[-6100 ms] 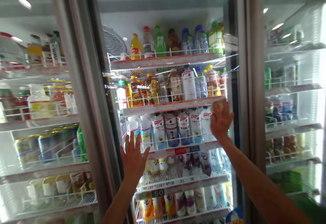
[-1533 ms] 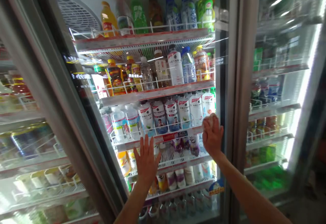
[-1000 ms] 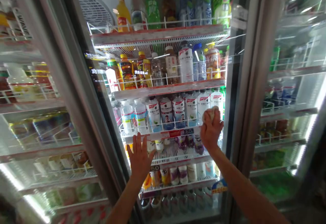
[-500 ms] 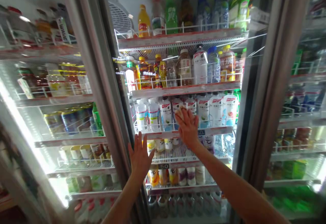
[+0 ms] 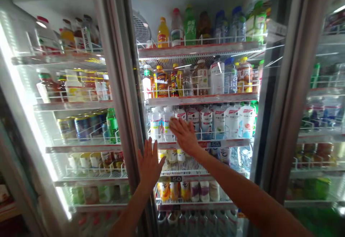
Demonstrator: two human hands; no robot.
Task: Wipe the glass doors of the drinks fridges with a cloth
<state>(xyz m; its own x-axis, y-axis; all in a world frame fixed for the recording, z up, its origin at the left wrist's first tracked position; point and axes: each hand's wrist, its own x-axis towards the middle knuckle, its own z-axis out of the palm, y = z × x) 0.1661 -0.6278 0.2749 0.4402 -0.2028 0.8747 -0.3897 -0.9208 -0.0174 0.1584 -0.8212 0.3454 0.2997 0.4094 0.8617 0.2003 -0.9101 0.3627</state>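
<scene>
My left hand (image 5: 150,163) lies open with fingers spread against the glass door of a drinks cooler, next to its metal frame (image 5: 114,64). My right hand (image 5: 186,138) reaches up and left on the same door, bent over a pale crumpled cloth (image 5: 174,123) that is mostly hidden by the fingers and blurred. Behind the glass, near the right hand, stand white-labelled bottles (image 5: 207,122) and clear bottles with blue labels (image 5: 155,124). Below the right hand is a shelf edge with a "60" price tag (image 5: 215,144).
More bottles, such as an orange one (image 5: 163,32) and a green one (image 5: 190,27), fill the upper shelves. Patterned cans (image 5: 164,190) stand lower down. A second metal frame (image 5: 288,86) is at right. Cans (image 5: 82,127) sit behind the left door.
My right hand has slid left across the glass with the cloth, from the white-labelled bottles toward the clear ones. My left hand keeps almost the same pose. The view has shifted slightly.
</scene>
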